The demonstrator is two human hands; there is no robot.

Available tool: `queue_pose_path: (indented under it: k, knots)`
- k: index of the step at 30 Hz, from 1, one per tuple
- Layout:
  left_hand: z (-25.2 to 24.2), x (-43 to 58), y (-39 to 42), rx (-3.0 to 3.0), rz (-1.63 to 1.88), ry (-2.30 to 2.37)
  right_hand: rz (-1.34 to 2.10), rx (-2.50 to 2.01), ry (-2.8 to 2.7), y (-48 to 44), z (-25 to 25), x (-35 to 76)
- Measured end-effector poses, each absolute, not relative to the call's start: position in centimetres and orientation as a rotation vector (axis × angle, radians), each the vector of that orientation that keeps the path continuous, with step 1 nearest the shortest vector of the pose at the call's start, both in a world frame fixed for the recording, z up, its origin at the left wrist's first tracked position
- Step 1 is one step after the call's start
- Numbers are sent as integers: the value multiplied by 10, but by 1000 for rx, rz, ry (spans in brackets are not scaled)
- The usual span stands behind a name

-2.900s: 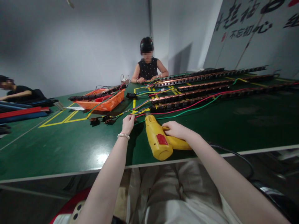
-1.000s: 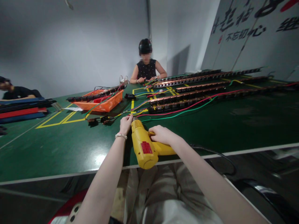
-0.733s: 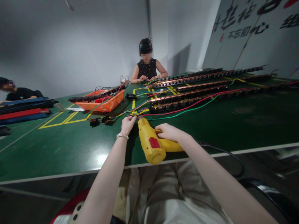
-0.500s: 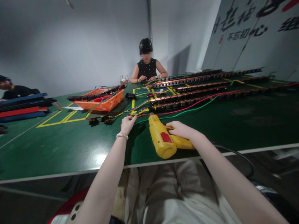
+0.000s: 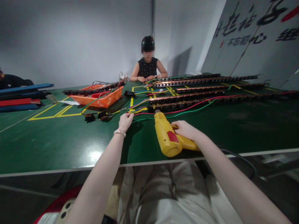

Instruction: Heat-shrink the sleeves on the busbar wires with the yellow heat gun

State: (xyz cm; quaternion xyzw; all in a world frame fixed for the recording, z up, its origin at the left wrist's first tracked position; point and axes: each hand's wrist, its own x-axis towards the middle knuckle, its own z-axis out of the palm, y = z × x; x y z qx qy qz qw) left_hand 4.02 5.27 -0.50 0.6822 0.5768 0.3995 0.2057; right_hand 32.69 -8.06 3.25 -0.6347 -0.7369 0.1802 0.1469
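My right hand (image 5: 185, 129) is wrapped round the handle of a yellow heat gun (image 5: 165, 132) with a red label. The nozzle points away from me, towards the ends of copper-and-black strips (image 5: 175, 106). My left hand (image 5: 126, 122), wearing a bracelet, is closed in a pinch at the ends of thin coloured wires. A red wire (image 5: 149, 114) runs from its fingertips to the right, between hand and nozzle. A green wire (image 5: 175, 116) lies just in front of it. What exactly sits between the left fingertips is hidden.
An orange basket (image 5: 100, 102) holding another strip stands back left. Small black parts (image 5: 102, 116) lie left of my left hand. Blue, black and red bars (image 5: 23, 101) are stacked far left. A co-worker (image 5: 147, 63) sits opposite; another person (image 5: 15, 81) is at far left.
The heat gun and my right hand have shifted slightly to the right, widening the gap to my left hand. The left hand keeps its pinch; the view has turned slightly.
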Motion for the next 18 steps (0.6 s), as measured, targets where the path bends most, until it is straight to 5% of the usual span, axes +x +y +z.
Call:
queue_pose_path:
  k: [18]
  knots:
    - [-9,38,61,1754,1177,1415,383,-1737,-2352,-78,39,226]
